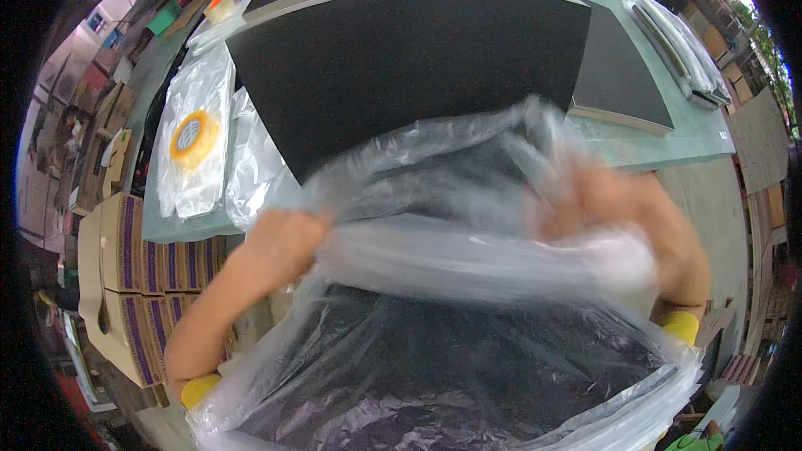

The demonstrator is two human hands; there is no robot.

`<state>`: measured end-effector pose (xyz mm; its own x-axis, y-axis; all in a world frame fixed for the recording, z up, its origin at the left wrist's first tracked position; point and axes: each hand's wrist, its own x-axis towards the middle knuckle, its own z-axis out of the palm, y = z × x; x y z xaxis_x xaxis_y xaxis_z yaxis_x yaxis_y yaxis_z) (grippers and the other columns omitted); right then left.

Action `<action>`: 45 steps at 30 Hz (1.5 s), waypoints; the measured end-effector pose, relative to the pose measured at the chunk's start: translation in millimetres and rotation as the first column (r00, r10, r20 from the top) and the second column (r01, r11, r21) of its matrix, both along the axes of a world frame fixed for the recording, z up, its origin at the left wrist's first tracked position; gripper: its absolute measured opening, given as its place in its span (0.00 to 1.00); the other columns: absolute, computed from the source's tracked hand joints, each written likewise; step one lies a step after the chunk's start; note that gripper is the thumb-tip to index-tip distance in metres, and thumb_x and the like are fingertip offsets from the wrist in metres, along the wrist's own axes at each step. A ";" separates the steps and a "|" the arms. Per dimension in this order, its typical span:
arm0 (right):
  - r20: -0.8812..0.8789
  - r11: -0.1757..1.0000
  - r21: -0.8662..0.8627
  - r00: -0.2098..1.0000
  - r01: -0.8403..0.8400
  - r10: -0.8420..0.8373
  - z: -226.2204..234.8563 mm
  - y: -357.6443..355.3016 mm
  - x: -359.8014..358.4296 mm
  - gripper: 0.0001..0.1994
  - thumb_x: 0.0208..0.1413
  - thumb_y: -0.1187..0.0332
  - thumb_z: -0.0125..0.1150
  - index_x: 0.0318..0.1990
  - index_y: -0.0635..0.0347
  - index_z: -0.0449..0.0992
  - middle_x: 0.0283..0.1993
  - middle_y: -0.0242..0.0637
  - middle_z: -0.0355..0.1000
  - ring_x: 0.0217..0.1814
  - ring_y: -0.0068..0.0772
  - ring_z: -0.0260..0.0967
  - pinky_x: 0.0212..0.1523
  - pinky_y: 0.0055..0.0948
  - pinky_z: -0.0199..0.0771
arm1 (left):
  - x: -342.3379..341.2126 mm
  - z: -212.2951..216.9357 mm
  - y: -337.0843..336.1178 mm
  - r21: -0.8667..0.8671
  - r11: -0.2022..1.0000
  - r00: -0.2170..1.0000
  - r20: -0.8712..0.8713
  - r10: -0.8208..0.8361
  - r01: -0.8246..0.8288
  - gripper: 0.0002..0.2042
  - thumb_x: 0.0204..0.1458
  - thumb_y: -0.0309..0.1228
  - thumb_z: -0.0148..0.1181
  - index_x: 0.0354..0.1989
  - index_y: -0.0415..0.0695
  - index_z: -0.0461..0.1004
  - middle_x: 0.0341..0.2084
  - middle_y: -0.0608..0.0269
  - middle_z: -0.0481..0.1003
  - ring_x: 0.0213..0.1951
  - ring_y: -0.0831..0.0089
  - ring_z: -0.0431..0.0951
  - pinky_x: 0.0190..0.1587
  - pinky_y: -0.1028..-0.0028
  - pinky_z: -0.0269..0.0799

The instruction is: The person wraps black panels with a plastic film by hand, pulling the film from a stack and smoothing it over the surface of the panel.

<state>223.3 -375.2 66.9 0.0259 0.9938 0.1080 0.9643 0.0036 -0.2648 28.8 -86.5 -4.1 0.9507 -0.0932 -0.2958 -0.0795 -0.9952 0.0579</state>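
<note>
A large clear plastic bag (pixel 468 263) spreads across the front of me, its upper part wrinkled and blurred by motion. My left hand (pixel 288 242) is closed on the bag's left edge. My right hand (pixel 601 205) is smeared by motion, with its fingers bent around the film on the right side. Beyond the bag, a large black panel (pixel 409 58) with a pale edge stands tilted on the table; the film overlaps its lower part. Something dark shows through the lower bag, and I cannot tell what it is.
The green table (pixel 660 138) carries another dark panel (pixel 618 75) at right and wrapped strips (pixel 677 54) farther right. A yellow tape roll (pixel 194 139) lies on folded plastic bags (pixel 196 188) at left. Stacked cardboard boxes (pixel 125 284) stand below the table's left side.
</note>
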 end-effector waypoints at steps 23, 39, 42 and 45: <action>0.430 0.884 -0.003 0.799 0.468 -0.421 -32.6 -41.3 62.8 0.12 0.43 0.63 0.57 0.32 0.61 0.68 0.34 0.41 0.66 0.34 0.38 0.65 0.34 0.33 0.63 | -2.9 22.5 -32.9 -0.027 0.927 0.898 -0.241 -0.369 0.374 0.08 0.38 0.31 0.51 0.23 0.39 0.71 0.26 0.50 0.72 0.30 0.64 0.73 0.32 0.66 0.70; 0.646 0.993 0.072 0.755 0.089 -0.114 -88.5 -11.4 30.1 0.06 0.38 0.73 0.51 0.26 0.62 0.73 0.35 0.47 0.69 0.40 0.40 0.67 0.40 0.33 0.67 | -10.6 47.2 20.0 0.394 0.846 0.789 0.612 0.050 -0.360 0.15 0.33 0.25 0.53 0.34 0.38 0.71 0.31 0.50 0.71 0.34 0.58 0.71 0.28 0.65 0.68; -0.144 0.709 -0.681 0.983 -0.181 0.113 -8.6 7.6 -13.5 0.08 0.40 0.72 0.54 0.31 0.64 0.70 0.41 0.46 0.67 0.41 0.41 0.67 0.38 0.33 0.69 | -35.9 34.6 56.6 0.351 0.843 0.839 0.509 0.194 -0.408 0.10 0.35 0.27 0.52 0.28 0.39 0.73 0.27 0.48 0.72 0.29 0.59 0.73 0.27 0.66 0.68; -0.206 0.979 0.093 0.966 0.179 -0.157 14.3 -0.5 27.4 0.12 0.41 0.75 0.55 0.36 0.67 0.67 0.38 0.43 0.67 0.40 0.35 0.66 0.37 0.29 0.69 | -47.9 -32.3 62.9 0.181 0.948 0.963 -0.017 0.268 -0.260 0.09 0.38 0.33 0.54 0.21 0.39 0.73 0.23 0.49 0.73 0.28 0.59 0.74 0.29 0.66 0.68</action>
